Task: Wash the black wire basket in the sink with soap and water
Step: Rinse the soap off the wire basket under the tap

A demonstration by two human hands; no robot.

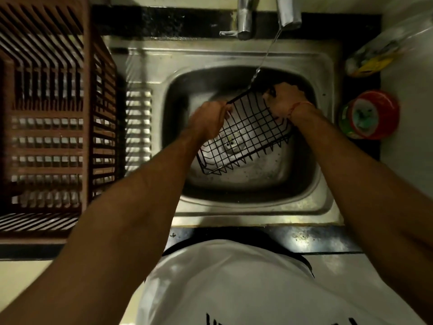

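Note:
The black wire basket (246, 137) hangs tilted over the steel sink (234, 207), its far edge raised. My left hand (208, 118) grips the basket's far left corner. My right hand (284, 102) grips its far right corner, fingers curled round the rim wire. A thin stream of water (264, 57) falls from the tap (288, 12) onto the basket's far edge. The sink's drain shows through the mesh.
A brown slatted dish crate (46, 125) stands on the counter to the left. A second tap (243, 19) sits behind the sink. On the right lie a clear bag (379, 52) with yellow contents and a red round tub (370, 114).

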